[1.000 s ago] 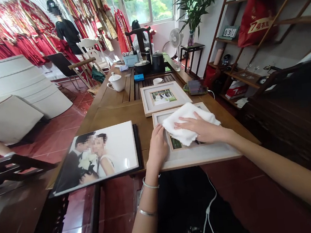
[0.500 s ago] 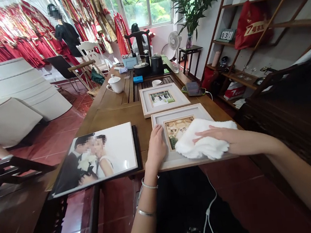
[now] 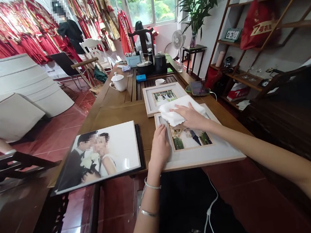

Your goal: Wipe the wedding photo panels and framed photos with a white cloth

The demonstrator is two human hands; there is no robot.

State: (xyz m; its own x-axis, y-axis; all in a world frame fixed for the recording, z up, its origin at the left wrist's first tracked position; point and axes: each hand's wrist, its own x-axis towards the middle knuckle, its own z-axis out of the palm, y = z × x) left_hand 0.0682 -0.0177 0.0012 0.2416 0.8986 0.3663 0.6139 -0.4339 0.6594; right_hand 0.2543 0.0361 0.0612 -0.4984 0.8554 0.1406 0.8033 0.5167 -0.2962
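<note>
A light wooden picture frame [image 3: 205,156] with a wedding photo lies flat at the near edge of the wooden table [image 3: 107,115]. My left hand [image 3: 160,146] grips its left side, fingers closed over the rim. My right hand [image 3: 192,116] presses a bunched white cloth [image 3: 168,114] on the frame's far part, fingers laid over the cloth. The cloth hides the photo's upper part and overlaps the near side of a second picture frame [image 3: 148,101] just behind. To the left lies a large wedding photo album [image 3: 122,145], its corner jutting past the table edge.
A white lidded cup [image 3: 118,82], a small white cup [image 3: 160,82], a blue box [image 3: 141,78] and a dark pot [image 3: 160,63] stand farther back. A phone [image 3: 199,88] with a cable lies right of the frames. A dark wooden chair [image 3: 17,167] is at left; two people are in the background.
My right hand has slid the white cloth away from me to the frame's far edge, uncovering the photo's lower part. My left hand keeps its hold on the frame.
</note>
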